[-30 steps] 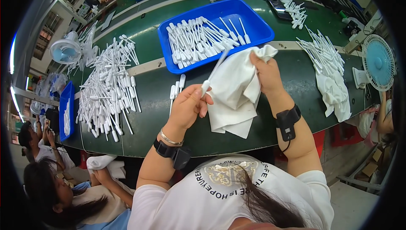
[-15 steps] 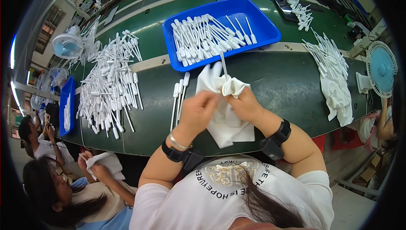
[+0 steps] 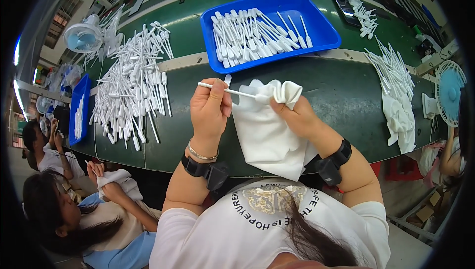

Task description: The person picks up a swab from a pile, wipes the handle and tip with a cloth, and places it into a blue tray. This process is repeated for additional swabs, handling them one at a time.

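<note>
Now the pipette (image 3: 225, 91) lies crosswise, pinched by left hand (image 3: 210, 108) — right hand (image 3: 297, 115) clamps cloth (image 3: 267, 125) on its tip — formerly upright.

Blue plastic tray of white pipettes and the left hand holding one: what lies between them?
In the head view, one loose white plastic pipette lies on the green table between the blue plastic tray and the left hand.

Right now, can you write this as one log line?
left hand: holds white pipette | right hand: wipes it with white cloth | blue tray: pipettes
</note>
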Demonstrator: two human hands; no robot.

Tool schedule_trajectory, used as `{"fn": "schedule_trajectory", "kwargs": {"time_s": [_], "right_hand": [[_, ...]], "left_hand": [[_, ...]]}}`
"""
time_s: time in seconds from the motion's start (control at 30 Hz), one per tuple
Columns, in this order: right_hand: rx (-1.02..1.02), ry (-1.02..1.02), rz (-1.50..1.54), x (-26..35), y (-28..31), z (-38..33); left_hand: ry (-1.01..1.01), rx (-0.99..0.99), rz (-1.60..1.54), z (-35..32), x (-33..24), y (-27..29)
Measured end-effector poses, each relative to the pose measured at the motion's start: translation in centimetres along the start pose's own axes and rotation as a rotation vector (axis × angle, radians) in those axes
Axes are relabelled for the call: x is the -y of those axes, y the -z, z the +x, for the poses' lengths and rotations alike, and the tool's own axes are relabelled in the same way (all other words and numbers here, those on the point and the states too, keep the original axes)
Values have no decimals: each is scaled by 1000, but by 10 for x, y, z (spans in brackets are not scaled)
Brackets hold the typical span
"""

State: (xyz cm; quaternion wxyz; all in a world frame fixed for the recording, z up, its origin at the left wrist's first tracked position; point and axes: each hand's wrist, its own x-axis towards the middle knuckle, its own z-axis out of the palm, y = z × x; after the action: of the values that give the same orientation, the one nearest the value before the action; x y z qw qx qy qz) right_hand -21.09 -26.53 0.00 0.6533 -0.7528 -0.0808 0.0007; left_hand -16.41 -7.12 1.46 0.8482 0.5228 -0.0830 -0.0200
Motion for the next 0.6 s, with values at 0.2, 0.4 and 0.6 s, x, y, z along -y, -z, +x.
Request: {"fn": "schedule_trajectory", "kwargs": {"time_s": [0.2, 0.4, 0.6], "right_hand": [[-93, -10, -178, 5, -9, -4], [53, 259, -558, -2, -19, -10], [-69, 193, -305, -14, -6, -2]], "left_hand": [[17, -9, 98, -6, 10, -10], [30, -39, 98, -11, 11, -16], [-8, -184, -89, 6, 0, 4]]}}
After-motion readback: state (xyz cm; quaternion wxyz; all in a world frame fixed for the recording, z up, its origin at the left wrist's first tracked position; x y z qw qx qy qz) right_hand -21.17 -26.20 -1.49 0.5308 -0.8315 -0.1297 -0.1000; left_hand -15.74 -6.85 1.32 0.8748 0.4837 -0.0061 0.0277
